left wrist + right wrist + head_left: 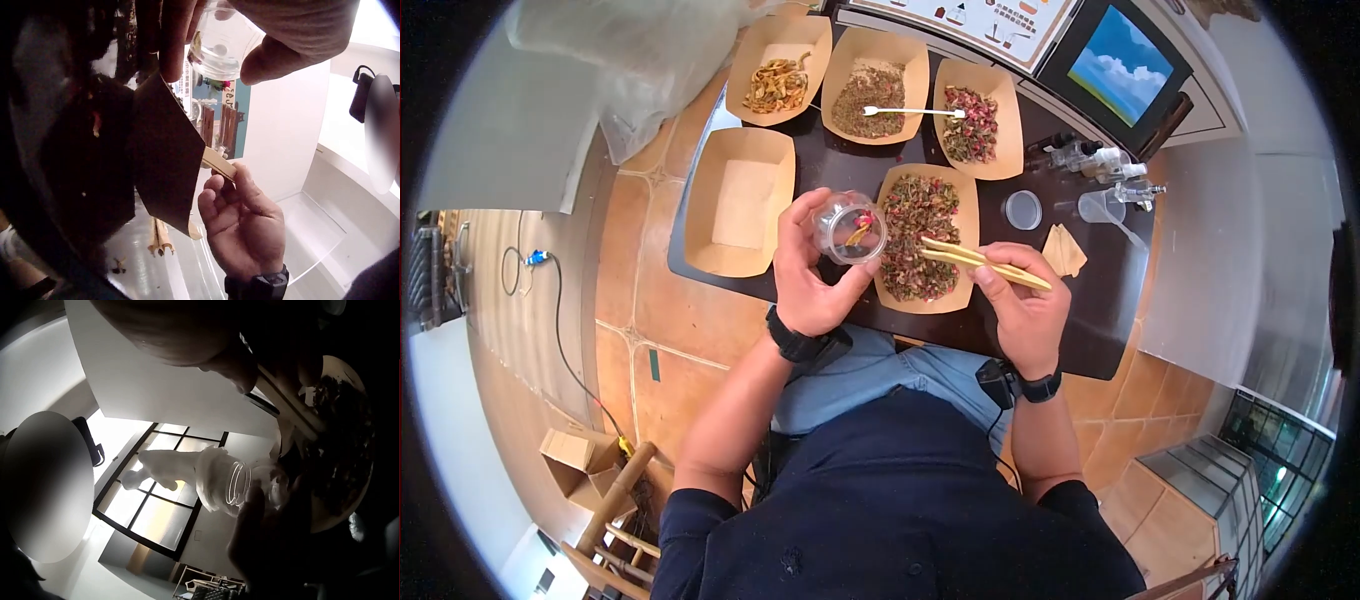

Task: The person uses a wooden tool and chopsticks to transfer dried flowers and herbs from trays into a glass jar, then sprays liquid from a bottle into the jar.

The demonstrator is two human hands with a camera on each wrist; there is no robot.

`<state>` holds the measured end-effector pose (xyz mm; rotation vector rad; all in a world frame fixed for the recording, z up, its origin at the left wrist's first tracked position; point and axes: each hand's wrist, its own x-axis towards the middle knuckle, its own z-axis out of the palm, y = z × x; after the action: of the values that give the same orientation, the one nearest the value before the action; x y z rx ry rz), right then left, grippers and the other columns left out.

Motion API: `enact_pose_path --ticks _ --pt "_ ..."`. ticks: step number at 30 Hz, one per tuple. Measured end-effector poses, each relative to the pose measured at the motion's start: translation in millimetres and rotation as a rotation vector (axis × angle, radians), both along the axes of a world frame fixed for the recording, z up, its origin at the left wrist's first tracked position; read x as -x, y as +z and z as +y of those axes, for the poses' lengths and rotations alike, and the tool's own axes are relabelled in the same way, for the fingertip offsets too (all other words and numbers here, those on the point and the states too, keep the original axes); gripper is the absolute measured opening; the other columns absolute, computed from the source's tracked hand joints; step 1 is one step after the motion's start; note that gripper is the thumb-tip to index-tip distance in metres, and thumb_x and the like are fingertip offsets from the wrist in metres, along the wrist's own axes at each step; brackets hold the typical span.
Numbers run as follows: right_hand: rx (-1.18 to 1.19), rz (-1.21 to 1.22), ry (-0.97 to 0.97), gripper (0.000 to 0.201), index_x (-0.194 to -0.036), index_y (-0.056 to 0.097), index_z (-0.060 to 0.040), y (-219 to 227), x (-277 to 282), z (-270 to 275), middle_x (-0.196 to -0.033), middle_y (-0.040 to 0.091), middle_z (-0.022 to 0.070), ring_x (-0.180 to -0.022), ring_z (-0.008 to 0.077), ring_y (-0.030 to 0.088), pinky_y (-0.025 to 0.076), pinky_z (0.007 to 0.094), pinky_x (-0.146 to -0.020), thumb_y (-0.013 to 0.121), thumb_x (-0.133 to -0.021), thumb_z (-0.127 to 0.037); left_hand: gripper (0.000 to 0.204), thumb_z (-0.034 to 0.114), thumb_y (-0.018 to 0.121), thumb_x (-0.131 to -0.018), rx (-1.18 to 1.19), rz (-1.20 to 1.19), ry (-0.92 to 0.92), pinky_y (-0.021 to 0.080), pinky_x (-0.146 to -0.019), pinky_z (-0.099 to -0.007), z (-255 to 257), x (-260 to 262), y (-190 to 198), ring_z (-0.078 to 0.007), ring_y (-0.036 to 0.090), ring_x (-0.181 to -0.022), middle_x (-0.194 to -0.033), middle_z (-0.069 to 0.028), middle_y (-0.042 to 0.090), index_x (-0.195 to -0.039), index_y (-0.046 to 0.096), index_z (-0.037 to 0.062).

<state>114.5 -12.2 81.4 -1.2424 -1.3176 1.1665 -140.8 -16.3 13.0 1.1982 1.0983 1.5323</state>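
Note:
In the head view my left hand (812, 285) holds a clear round jar (836, 240) by its sides, its mouth tilted up toward the camera. A few yellow and red dried pieces (861, 232) lie inside it. My right hand (1032, 315) pinches bamboo tongs (990, 264), which point left. Their tips are over the dried flower mix (920, 215) in the near paper tray (967, 205), just right of the jar. The left wrist view shows the jar (222, 47) between thumb and fingers, with the right hand (247, 228) beyond the dark tray side (165, 162).
Behind stand paper trays with yellow dried strips (777, 85), brown crumbs with a white stick (910, 111) across, and rosebuds (972, 125). A bare tray (740, 200) sits left. Rightward are a round lid (1022, 210), small bottles (1105, 160), a plastic cup (1100, 207) and folded brown paper (1063, 250).

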Motion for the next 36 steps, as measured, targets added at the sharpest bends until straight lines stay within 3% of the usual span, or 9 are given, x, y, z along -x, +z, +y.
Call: enact_pose_path --ticks 2,9,17,19,22,36 --pt "-0.03 -0.051 0.043 0.016 -0.111 0.074 0.0039 10.1 -4.2 -2.9 -0.108 0.076 0.0109 -0.095 0.0143 0.071 0.056 0.0287 -0.087 0.079 -0.096 0.002 0.086 0.005 0.082 -0.088 0.052 -0.032 -0.045 0.054 -0.113 -0.0424 -1.6 1.6 2.4 -0.0292 0.065 -0.134 -0.149 -0.0204 0.057 -0.158 0.033 0.0012" --pt "-0.193 -0.299 0.032 0.014 -0.105 0.075 0.0033 28.9 -20.5 -6.7 -0.108 0.077 0.015 -0.095 0.0191 0.073 0.057 0.0309 -0.085 0.082 -0.093 -0.001 0.086 0.006 0.083 -0.089 0.047 -0.028 -0.038 0.054 -0.113 -0.0425 -1.5 0.1 3.8 -0.0298 0.066 -0.133 -0.15 -0.0211 0.057 -0.158 0.032 0.0016" --pt "-0.213 -0.244 0.049 0.014 -0.109 0.071 0.0028 26.3 -21.5 -8.4 -0.11 0.073 0.0136 -0.095 0.0187 0.072 0.057 0.0305 -0.085 0.078 -0.101 -0.006 0.084 0.006 0.081 -0.09 0.044 -0.033 -0.03 0.053 -0.114 -0.0427 -1.0 -0.5 4.4 -0.0292 0.065 -0.133 -0.151 -0.0211 0.057 -0.159 0.032 0.0019" --pt "-0.227 -0.075 0.029 0.014 -0.114 0.066 0.0027 20.3 -20.4 -8.1 -0.113 0.069 0.0136 -0.094 0.0182 0.071 0.058 0.0304 -0.085 0.072 -0.106 -0.007 0.084 0.006 0.082 -0.09 0.032 -0.013 -0.028 0.053 -0.114 -0.0428 0.5 -0.1 2.2 -0.0288 0.065 -0.133 -0.151 -0.021 0.057 -0.159 0.032 0.0019" --pt "-0.231 -0.053 0.034 0.014 -0.117 0.062 0.0025 16.2 -21.8 -9.2 -0.114 0.065 0.0139 -0.093 0.018 0.071 0.059 0.0308 -0.085 0.068 -0.108 -0.007 0.084 0.003 0.083 -0.088 0.013 0.005 -0.01 0.054 -0.111 -0.0413 1.4 -0.8 0.2 -0.028 0.066 -0.13 -0.148 -0.0212 0.058 -0.157 0.034 0.0012" --pt "-0.224 -0.171 0.041 0.011 -0.113 0.066 0.0025 8.0 -26.7 -9.6 -0.116 0.068 0.0151 -0.095 0.0169 0.07 0.058 0.029 -0.083 0.07 -0.106 -0.005 0.086 0.003 0.084 -0.088 0.039 0.036 -0.014 0.055 -0.111 -0.041 1.4 -2.2 1.3 -0.0261 0.065 -0.129 -0.148 -0.0189 0.057 -0.158 0.034 0.002"
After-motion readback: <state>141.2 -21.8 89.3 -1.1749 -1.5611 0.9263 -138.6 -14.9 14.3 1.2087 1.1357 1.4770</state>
